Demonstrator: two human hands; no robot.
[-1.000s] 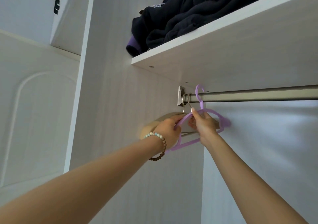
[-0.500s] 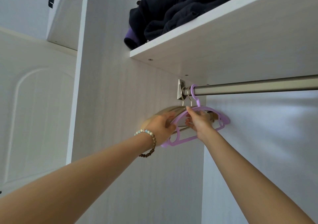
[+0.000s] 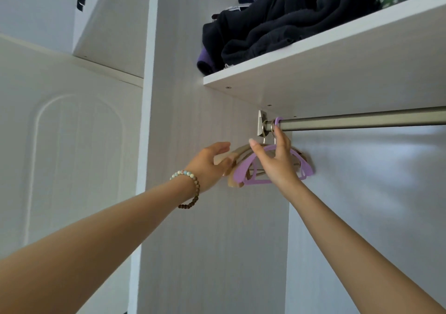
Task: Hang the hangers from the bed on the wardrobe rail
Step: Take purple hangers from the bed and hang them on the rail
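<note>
A purple plastic hanger (image 3: 244, 171) hangs by its hook from the left end of the metal wardrobe rail (image 3: 362, 121). Two wooden hangers (image 3: 241, 150) with metal hooks hang just behind it, against the side wall. My right hand (image 3: 275, 164) is spread out in front of the purple hanger, one finger reaching up beside its hook. My left hand (image 3: 208, 162), with a bead bracelet on the wrist, is relaxed at the left ends of the wooden hangers and grips nothing.
A white shelf (image 3: 313, 77) runs just above the rail and carries a pile of dark clothes (image 3: 277, 24). The wardrobe's side panel (image 3: 193, 217) stands close on the left. The rail stretches bare to the right.
The purple hanger's hook went over the rail and slid left against the wooden hangers. Both hands have let go of it and spread their fingers.
</note>
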